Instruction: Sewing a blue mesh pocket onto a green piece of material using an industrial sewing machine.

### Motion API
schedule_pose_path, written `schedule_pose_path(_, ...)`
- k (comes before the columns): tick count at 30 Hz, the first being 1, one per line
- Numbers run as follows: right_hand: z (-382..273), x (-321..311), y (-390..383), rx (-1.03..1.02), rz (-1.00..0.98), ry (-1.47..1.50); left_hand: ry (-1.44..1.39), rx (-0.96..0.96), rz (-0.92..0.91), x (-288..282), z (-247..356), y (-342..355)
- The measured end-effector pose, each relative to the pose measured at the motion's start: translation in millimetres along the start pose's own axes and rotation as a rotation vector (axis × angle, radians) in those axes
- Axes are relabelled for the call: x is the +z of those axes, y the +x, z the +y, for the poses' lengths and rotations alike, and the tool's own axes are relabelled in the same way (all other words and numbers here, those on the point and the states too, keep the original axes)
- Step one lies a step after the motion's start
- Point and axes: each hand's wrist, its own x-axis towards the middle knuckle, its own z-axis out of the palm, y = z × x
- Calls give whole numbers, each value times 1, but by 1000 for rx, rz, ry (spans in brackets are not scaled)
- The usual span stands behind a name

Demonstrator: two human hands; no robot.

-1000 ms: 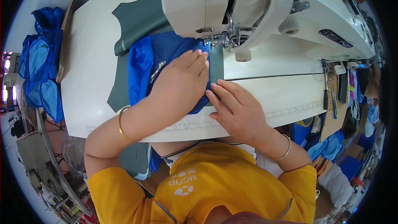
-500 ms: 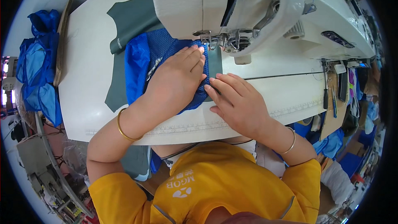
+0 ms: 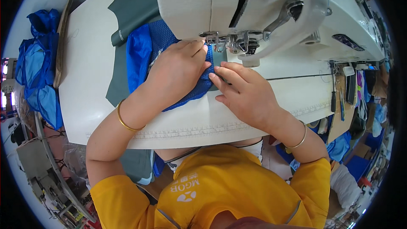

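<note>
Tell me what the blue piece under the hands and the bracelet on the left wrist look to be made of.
Blue piece: seemingly synthetic fabric, part open mesh with visible holes, part glossy and crinkled. Bracelet: thin gold-coloured band with a shine, probably metal.

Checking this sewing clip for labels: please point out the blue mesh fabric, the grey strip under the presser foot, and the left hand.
blue mesh fabric (image 3: pixel 159 38): head view, on the bare mesh above the knuckles.
grey strip (image 3: pixel 219 57): head view, on its exposed upper end.
left hand (image 3: pixel 176 72): head view, on the back of the hand.

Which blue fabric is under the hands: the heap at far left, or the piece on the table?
The blue mesh piece on the sewing table, pinned under the left hand beside the presser foot. The blue heap lies off the table, untouched.
</note>
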Motion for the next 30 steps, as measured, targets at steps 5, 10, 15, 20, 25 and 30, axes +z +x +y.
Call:
schedule_pose_path(5, 6, 0, 6, 3, 28, 9, -11, -203, -225, -6, 0, 13)
schedule_pose_path(10, 13, 5, 9, 16, 94, -4, 98, 91, 127, -10, 32, -10)
schedule_pose_path(15, 13, 5, 9, 25, 88, 8, 122, 90, 149, 4, 33, -27)
schedule_pose_path(20, 9, 4, 1, 29, 104, 2, 89, 106, 160, 10, 29, -25)
schedule_pose_path(25, 10, 8, -6, -75, 146, -87, 39, 76, 137, 10, 24, -24)
schedule_pose_path(30, 8, 2, -5, -67, 50, -37, 9, 37, 150, 10, 23, -26)
